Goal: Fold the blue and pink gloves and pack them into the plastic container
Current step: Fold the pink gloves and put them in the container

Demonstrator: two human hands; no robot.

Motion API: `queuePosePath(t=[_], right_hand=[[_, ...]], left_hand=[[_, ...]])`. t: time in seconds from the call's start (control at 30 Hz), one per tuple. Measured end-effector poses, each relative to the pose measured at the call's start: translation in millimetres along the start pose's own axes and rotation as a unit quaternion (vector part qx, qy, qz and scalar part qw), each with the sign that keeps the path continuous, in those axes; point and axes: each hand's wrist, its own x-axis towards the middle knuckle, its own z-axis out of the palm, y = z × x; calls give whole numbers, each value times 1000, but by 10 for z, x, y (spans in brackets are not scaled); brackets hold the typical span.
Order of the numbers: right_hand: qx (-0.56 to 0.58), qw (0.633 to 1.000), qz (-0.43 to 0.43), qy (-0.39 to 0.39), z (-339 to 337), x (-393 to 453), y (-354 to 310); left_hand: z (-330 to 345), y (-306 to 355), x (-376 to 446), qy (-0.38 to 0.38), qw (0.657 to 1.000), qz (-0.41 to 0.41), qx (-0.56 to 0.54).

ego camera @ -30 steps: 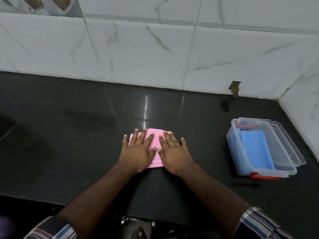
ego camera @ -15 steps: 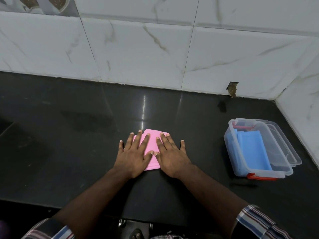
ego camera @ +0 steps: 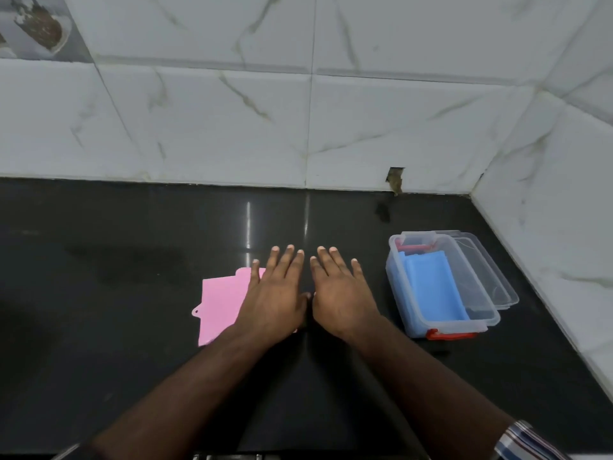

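Both hands lie flat, palms down, side by side on the black worktop, fingers straight and a little spread, thumbs nearly meeting. The left hand rests on the right part of the pink glove, which lies flat on the worktop and sticks out to the left from under the palm; its grip is slack, nothing curled round the glove. The right hand presses bare worktop just beside it, holding nothing. To the right, near the corner of the white tiled wall, stands the clear plastic container with red clips, its lid off. The blue glove lies folded inside it. A striped sleeve shows at the right forearm.
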Motion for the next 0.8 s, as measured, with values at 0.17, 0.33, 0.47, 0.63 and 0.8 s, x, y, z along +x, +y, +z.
queuePosePath(t=[0.17, 0.33, 0.47, 0.63, 0.8], right_hand=[[16, 998, 48, 32, -250, -193, 530], [17, 988, 137, 67, -521, -380, 1143], [62, 967, 233, 83, -693, -562, 1625], [204, 936, 274, 82, -722, -696, 1854], [222, 935, 270, 65, -645, -647, 1775]], left_hand=[[156, 563, 273, 5, 991, 45, -128], [247, 1091, 492, 5, 973, 45, -227], [288, 1362, 600, -15, 960, -1, -279], [345, 1511, 673, -16, 952, -43, -302], [261, 1487, 676, -15, 935, -68, -347]])
